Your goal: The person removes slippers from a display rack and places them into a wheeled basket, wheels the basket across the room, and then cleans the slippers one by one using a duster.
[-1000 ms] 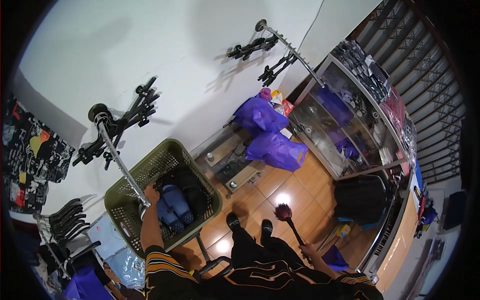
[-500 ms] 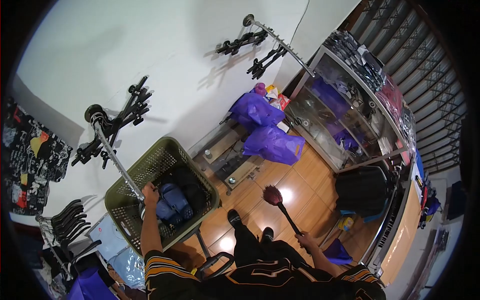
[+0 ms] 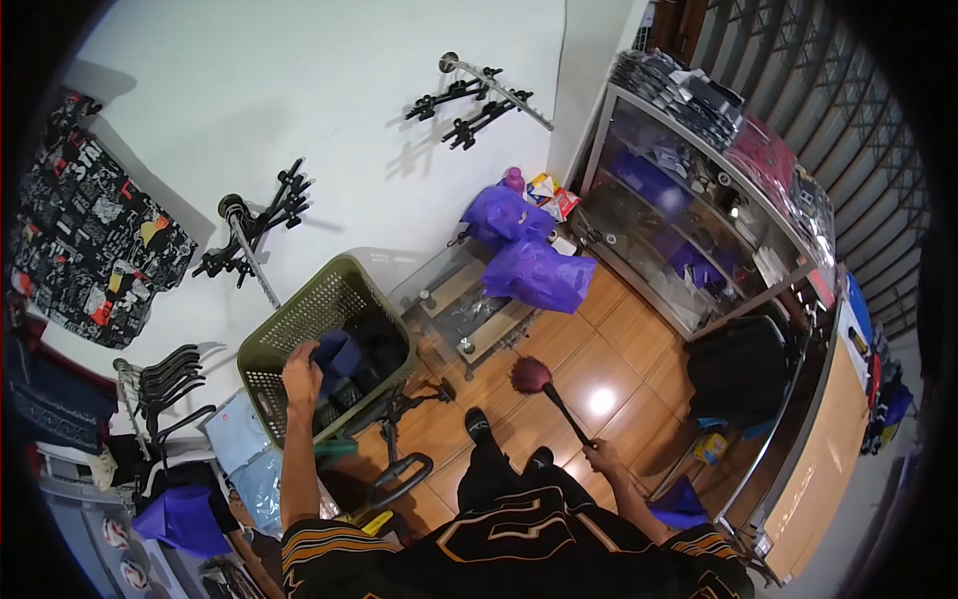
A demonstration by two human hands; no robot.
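My right hand [image 3: 602, 457] is closed round the black handle of a duster [image 3: 531, 376], its dark red bristle head hanging over the tiled floor. Over the near left part of a green perforated basket [image 3: 384, 289], my left hand [image 3: 301, 377] has its fingers curled together, with a small dark bit at the fingertips that I cannot make out. Close beside those fingers, a dark blue item [image 3: 340, 353] lies inside the basket. Black items [image 3: 384, 339] fill the shaded right side, their kind unclear.
Wall rails with black hangers [image 3: 264, 225] jut out above the basket. Purple bags [image 3: 539, 275] rest on a low glass table [image 3: 439, 299]. A glass cabinet [image 3: 689, 200] stands at right, stacked with packed clothes. A black-draped chair [image 3: 738, 369] and a counter [image 3: 818, 459] flank my right.
My view has turned, and the wall rail no longer overlaps my left hand. The blue item beside that hand looks shifted and more upright. The duster stays in my right hand.
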